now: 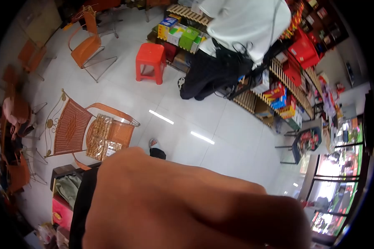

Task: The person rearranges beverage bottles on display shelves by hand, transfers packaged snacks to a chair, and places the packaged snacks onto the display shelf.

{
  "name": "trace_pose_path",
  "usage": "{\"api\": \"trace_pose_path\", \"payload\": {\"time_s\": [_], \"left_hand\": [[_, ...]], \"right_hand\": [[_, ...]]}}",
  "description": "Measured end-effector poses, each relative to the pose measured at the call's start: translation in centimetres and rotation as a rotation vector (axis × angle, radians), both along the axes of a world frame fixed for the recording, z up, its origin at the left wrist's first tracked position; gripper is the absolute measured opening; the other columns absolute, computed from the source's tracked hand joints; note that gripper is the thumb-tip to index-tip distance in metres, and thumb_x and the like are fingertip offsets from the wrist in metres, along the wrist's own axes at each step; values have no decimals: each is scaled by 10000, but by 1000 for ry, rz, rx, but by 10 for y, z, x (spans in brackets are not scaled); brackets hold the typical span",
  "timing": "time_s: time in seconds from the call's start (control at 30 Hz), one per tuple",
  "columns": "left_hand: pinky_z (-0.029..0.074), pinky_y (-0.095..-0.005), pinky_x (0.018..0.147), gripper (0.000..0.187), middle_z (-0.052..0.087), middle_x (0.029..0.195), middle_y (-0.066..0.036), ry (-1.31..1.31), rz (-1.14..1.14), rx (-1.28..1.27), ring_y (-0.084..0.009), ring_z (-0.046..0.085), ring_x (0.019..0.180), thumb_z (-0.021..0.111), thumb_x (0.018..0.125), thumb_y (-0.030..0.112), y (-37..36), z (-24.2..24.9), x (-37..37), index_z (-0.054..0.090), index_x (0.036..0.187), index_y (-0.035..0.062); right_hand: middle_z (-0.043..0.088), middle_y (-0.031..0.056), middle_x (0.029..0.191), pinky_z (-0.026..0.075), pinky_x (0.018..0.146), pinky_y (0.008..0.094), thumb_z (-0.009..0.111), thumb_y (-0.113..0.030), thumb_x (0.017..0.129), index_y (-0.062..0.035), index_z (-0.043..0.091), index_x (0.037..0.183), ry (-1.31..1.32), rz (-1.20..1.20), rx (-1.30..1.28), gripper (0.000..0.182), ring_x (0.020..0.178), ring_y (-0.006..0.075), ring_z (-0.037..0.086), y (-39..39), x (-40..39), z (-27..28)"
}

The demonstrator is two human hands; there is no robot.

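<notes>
A bare hand, which I take for my left hand (187, 203), fills the bottom middle of the head view, very close to the camera and blurred. Its knuckles and bent fingers stretch toward the lower right, and the fingertips are out of sight. What it holds, if anything, I cannot tell. My right hand is not in view. Just beyond the hand, a foot in a sandal (153, 143) rests on the tiled floor. To the upper left of the hand stands a wicker armchair (72, 126) with gold-coloured wrapped packs (99, 137) on its seat.
A person in a white top (249, 29) and black trousers stands by slatted shelves (247, 101) with boxed goods. A red plastic stool (150, 62) stands nearby. Orange chairs (86, 50) stand at the left, a dark chair (299, 145) at the right. An open box (62, 211) sits lower left.
</notes>
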State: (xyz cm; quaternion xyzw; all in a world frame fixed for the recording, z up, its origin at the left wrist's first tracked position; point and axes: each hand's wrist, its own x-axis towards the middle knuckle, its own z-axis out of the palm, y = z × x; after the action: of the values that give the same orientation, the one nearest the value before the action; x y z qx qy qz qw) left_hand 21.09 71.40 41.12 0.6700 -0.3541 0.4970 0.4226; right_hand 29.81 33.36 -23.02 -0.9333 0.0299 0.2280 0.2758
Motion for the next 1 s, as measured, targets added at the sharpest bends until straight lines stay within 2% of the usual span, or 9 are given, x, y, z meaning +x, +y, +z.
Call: {"api": "trace_pose_path", "payload": {"time_s": [0.13, 0.27, 0.4, 0.43, 0.47, 0.6, 0.73, 0.83, 1.0], "left_hand": [[416, -313, 624, 128, 579, 890, -71, -94, 145, -20, -223, 546, 746, 566, 813, 123, 43, 0, -9, 624, 921, 84], [416, -304, 584, 104, 579, 857, -56, -215, 371, -48, -218, 544, 707, 581, 800, 92, 64, 3, -25, 639, 886, 101], [417, -295, 544, 103, 578, 824, -41, -375, 646, -121, -213, 542, 668, 596, 786, 61, 60, 0, -44, 655, 851, 117], [417, -293, 541, 100, 575, 816, -40, -426, 705, -261, -210, 534, 662, 592, 789, 55, 48, -1, -47, 654, 841, 114], [418, -290, 538, 98, 572, 808, -40, -471, 754, -405, -206, 526, 657, 588, 792, 49, 39, 1, -51, 654, 831, 112], [434, -292, 516, 102, 517, 699, -53, -531, 1139, -252, -183, 463, 589, 656, 749, 114, 11, -9, -67, 612, 678, 57], [434, -261, 491, 116, 528, 570, -40, -257, 1507, -247, -165, 489, 515, 624, 640, 125, -45, -14, -102, 575, 591, 33], [425, -263, 508, 25, 582, 641, -24, -113, 1563, -189, -153, 521, 543, 603, 774, 91, -95, -48, -119, 620, 791, 86], [420, -312, 545, 144, 576, 695, -118, 450, 2048, -1136, -212, 560, 613, 518, 776, -39, -161, -166, -102, 633, 846, 12]], "right_hand": [[663, 195, 941, 481, 827, 405, 610, -197, 767, -40, 689, 857, 45, -60, 12, 197, 917, 311, 625, 60, 67, 46], [662, 195, 969, 485, 819, 388, 620, -205, 774, -35, 683, 909, 49, 166, -22, 227, 934, 301, 625, 124, 146, 17], [609, 111, 705, 458, 452, 324, 563, -165, 823, -25, 649, 897, 134, 444, 277, 180, 535, 169, 573, 232, 178, 0], [550, 79, 593, 397, 369, 282, 549, -129, 826, -9, 628, 849, -56, 555, 472, 145, 434, 146, 509, 267, 168, 25], [511, 48, 518, 397, 365, 295, 545, -116, 798, -26, 663, 789, 94, 504, 369, 148, 418, 138, 480, 303, 147, 79], [516, 57, 549, 394, 380, 278, 532, -102, 823, -7, 624, 839, 233, 723, 386, 133, 425, 137, 483, 375, 141, 86], [482, 31, 546, 395, 364, 269, 506, -80, 833, -5, 612, 889, 334, 959, 334, 142, 416, 122, 453, 403, 127, 82], [492, 42, 558, 402, 373, 270, 502, -82, 838, -7, 608, 887, 462, 1108, 256, 138, 420, 128, 464, 406, 122, 70], [495, 41, 585, 408, 386, 265, 502, -121, 855, -21, 605, 889, 608, 1317, 171, 147, 432, 126, 468, 389, 103, 53]]}}
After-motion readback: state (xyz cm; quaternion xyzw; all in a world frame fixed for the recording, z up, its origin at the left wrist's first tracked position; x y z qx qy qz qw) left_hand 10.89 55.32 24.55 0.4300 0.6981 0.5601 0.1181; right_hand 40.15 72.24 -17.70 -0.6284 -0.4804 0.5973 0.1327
